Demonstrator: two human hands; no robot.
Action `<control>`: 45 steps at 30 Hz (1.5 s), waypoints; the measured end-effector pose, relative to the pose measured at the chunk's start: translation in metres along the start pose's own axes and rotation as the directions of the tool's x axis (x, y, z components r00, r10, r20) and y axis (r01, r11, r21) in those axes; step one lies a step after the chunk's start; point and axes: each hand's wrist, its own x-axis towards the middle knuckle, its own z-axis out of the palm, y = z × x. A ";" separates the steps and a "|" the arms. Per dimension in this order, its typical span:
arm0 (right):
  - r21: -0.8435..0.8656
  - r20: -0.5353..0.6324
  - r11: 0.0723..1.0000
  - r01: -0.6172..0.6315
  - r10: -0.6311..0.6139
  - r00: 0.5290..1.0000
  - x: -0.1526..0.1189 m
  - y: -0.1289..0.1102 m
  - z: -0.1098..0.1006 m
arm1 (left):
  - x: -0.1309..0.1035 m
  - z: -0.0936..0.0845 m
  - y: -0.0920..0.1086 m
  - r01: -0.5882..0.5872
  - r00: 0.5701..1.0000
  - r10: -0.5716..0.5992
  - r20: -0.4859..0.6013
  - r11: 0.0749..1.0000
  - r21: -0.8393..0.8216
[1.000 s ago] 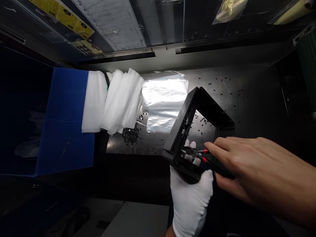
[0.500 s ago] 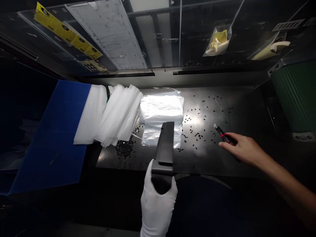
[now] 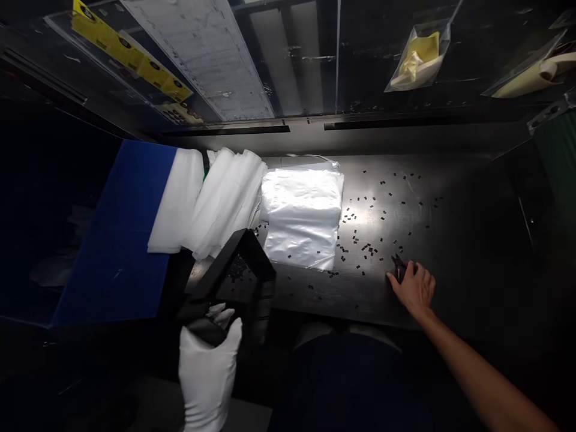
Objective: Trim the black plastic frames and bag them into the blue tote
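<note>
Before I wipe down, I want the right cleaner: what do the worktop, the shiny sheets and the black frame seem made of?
Worktop: probably satin metal; light spreads across it as a soft sheen.
Shiny sheets: likely glossy plastic film, given creases and strong glare; foil isn't ruled out.
Black frame: perhaps matte plastic; its faces look dull, but blur leaves this open.

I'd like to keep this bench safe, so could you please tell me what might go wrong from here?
The black frame, held by the left hand alone, could slip or knock the white sheets near it. Small black chips scattered beside the plastic bags might stray into them. The pliers could nick the bare right hand.
</note>
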 end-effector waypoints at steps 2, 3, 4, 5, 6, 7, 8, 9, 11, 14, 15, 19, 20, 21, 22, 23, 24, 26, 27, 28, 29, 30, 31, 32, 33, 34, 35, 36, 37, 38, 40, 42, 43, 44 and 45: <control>0.000 -0.024 0.986 0.170 -0.169 0.985 -0.002 -0.029 0.003 | 0.011 -0.007 -0.006 0.112 0.994 -0.109 0.026 0.974 -0.196; 0.009 -0.012 0.954 0.300 -0.299 0.954 -0.002 -0.051 0.005 | 0.016 -0.011 -0.012 0.164 0.986 -0.159 0.042 0.953 -0.256; 0.026 0.013 0.895 0.444 -0.445 0.896 -0.001 -0.078 0.008 | 0.021 -0.015 -0.019 0.207 0.978 -0.201 0.051 0.930 -0.305; 0.047 0.044 0.810 0.584 -0.586 0.809 0.002 -0.106 0.011 | 0.024 -0.019 -0.025 0.242 0.970 -0.237 0.055 0.906 -0.347; 0.065 0.072 0.715 0.696 -0.699 0.711 0.006 -0.135 0.015 | 0.027 -0.024 -0.031 0.276 0.960 -0.271 0.067 0.885 -0.375; 0.077 0.095 0.626 0.776 -0.779 0.620 0.012 -0.162 0.020 | 0.029 -0.028 -0.035 0.310 0.950 -0.301 0.085 0.867 -0.390; 0.080 0.115 0.555 0.828 -0.831 0.545 0.018 -0.185 0.023 | 0.030 -0.032 -0.039 0.343 0.938 -0.331 0.101 0.852 -0.394; 0.073 0.137 0.502 0.862 -0.861 0.490 0.024 -0.205 0.026 | 0.031 -0.036 -0.042 0.375 0.926 -0.360 0.115 0.838 -0.398; 0.044 0.196 0.439 0.897 -0.885 0.423 0.037 -0.228 0.029 | 0.033 -0.043 -0.047 0.429 0.901 -0.413 0.134 0.803 -0.414; -0.007 0.298 0.391 0.920 -0.878 0.375 0.048 -0.234 0.024 | 0.038 -0.050 -0.057 0.492 0.864 -0.479 0.154 0.736 -0.465; -0.019 0.325 0.379 0.925 -0.873 0.364 0.049 -0.233 0.020 | 0.039 -0.052 -0.062 0.504 0.856 -0.489 0.166 0.718 -0.480; -0.035 0.382 0.349 0.936 -0.861 0.336 0.046 -0.231 0.011 | 0.045 -0.056 -0.077 0.528 0.838 -0.498 0.224 0.632 -0.567; -0.034 0.394 0.349 0.936 -0.856 0.334 0.045 -0.232 0.010 | 0.046 -0.057 -0.079 0.534 0.833 -0.496 0.246 0.602 -0.594; -0.033 0.408 0.353 0.935 -0.849 0.335 0.045 -0.234 0.009 | 0.046 -0.058 -0.081 0.536 0.830 -0.491 0.264 0.572 -0.620; -0.033 0.426 0.359 0.933 -0.839 0.338 0.045 -0.236 0.009 | 0.047 -0.059 -0.082 0.533 0.831 -0.482 0.278 0.545 -0.647; -0.034 0.445 0.368 0.929 -0.827 0.344 0.045 -0.239 0.009 | 0.047 -0.060 -0.082 0.525 0.835 -0.471 0.286 0.522 -0.672; -0.036 0.464 0.378 0.925 -0.813 0.350 0.046 -0.241 0.009 | 0.047 -0.061 -0.081 0.517 0.837 -0.462 0.292 0.498 -0.696; -0.034 0.501 0.400 0.916 -0.786 0.362 0.048 -0.245 0.006 | 0.048 -0.063 -0.078 0.520 0.831 -0.460 0.312 0.445 -0.729; -0.029 0.521 0.412 0.911 -0.772 0.365 0.050 -0.246 0.004 | 0.048 -0.064 -0.076 0.528 0.825 -0.460 0.327 0.425 -0.736; -0.019 0.542 0.425 0.905 -0.756 0.367 0.051 -0.248 0.000 | 0.048 -0.065 -0.074 0.535 0.821 -0.458 0.341 0.411 -0.738; -0.006 0.564 0.441 0.897 -0.739 0.367 0.052 -0.249 -0.004 | 0.049 -0.065 -0.071 0.537 0.822 -0.451 0.349 0.409 -0.738; 0.007 0.586 0.462 0.887 -0.721 0.370 0.053 -0.250 -0.008 | 0.049 -0.066 -0.069 0.533 0.827 -0.437 0.353 0.414 -0.738; 0.019 0.606 0.487 0.873 -0.700 0.377 0.055 -0.252 -0.013 | 0.049 -0.067 -0.067 0.526 0.835 -0.421 0.353 0.423 -0.738; 0.029 0.622 0.516 0.856 -0.680 0.389 0.057 -0.253 -0.018 | 0.049 -0.067 -0.066 0.518 0.843 -0.407 0.353 0.433 -0.738; 0.040 0.632 0.548 0.836 -0.662 0.404 0.059 -0.254 -0.024 | 0.049 -0.067 -0.064 0.514 0.847 -0.398 0.353 0.441 -0.736; 0.053 0.635 0.581 0.812 -0.647 0.422 0.062 -0.255 -0.030 | 0.049 -0.068 -0.063 0.513 0.848 -0.396 0.352 0.446 -0.733; 0.070 0.632 0.613 0.787 -0.637 0.441 0.066 -0.256 -0.037 | 0.049 -0.068 -0.062 0.517 0.846 -0.398 0.355 0.449 -0.729; 0.093 0.623 0.645 0.758 -0.632 0.462 0.071 -0.257 -0.045 | 0.049 -0.068 -0.061 0.519 0.844 -0.401 0.356 0.448 -0.727; 0.122 0.610 0.676 0.727 -0.629 0.482 0.076 -0.257 -0.053 | 0.049 -0.069 -0.059 0.518 0.844 -0.403 0.354 0.446 -0.730; 0.156 0.596 0.704 0.692 -0.626 0.502 0.081 -0.258 -0.062 | 0.048 -0.069 -0.057 0.514 0.846 -0.403 0.349 0.439 -0.737; 0.225 0.575 0.755 0.616 -0.613 0.542 0.092 -0.256 -0.078 | 0.046 -0.071 -0.052 0.501 0.852 -0.393 0.347 0.418 -0.758; 0.275 0.564 0.793 0.543 -0.591 0.577 0.102 -0.253 -0.089 | 0.042 -0.073 -0.047 0.486 0.863 -0.358 0.356 0.400 -0.777; 0.299 0.562 0.802 0.516 -0.586 0.584 0.107 -0.250 -0.092 | 0.040 -0.075 -0.045 0.477 0.872 -0.329 0.364 0.397 -0.784; 0.307 0.564 0.817 0.488 -0.569 0.598 0.110 -0.246 -0.092 | 0.038 -0.077 -0.043 0.469 0.879 -0.296 0.373 0.400 -0.788; 0.310 0.580 0.834 0.457 -0.546 0.604 0.113 -0.242 -0.091 | 0.036 -0.079 -0.041 0.457 0.887 -0.266 0.376 0.407 -0.791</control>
